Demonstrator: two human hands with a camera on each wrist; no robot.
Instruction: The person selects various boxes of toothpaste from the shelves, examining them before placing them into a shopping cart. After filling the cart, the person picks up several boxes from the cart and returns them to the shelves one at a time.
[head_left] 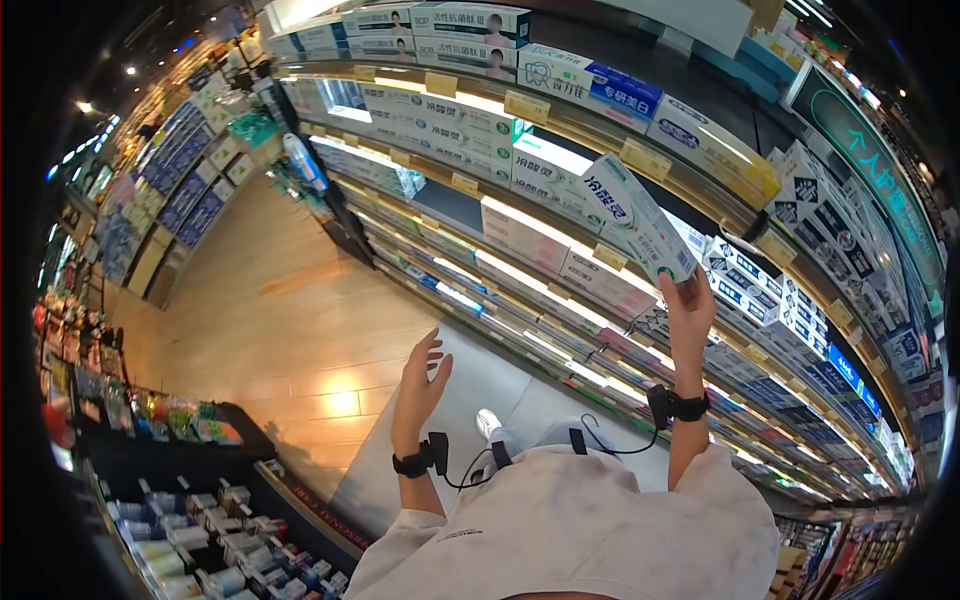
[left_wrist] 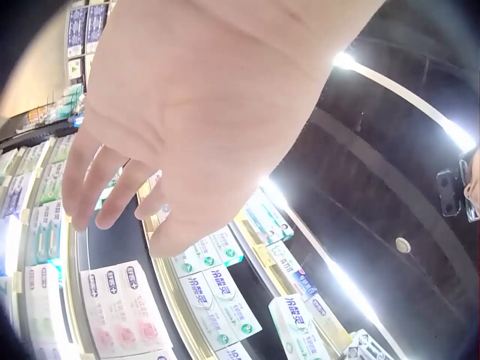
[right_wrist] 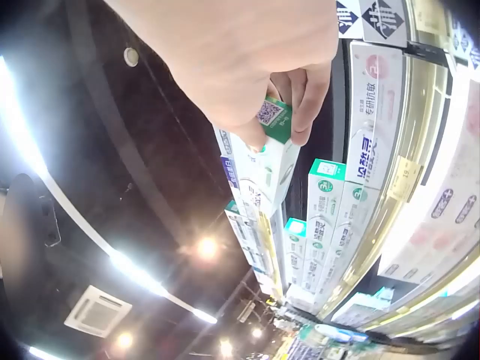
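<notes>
My right hand pinches a white and green toothpaste box by its lower end, between thumb and fingers. The box is tilted in front of the shelves, its printed front turned up toward the head view. In the right wrist view, the green end flap with a square code shows between the thumb and fingers. Similar toothpaste boxes stand in stacks on the shelf beside it. My left hand hangs in the air over the floor, its fingers loosely extended and holding nothing.
A long lit shelf unit with yellow price tags runs along the front and right. More boxes fill its lower tiers. A low display of small goods stands at lower left. Wooden floor stretches left toward another stocked shelf.
</notes>
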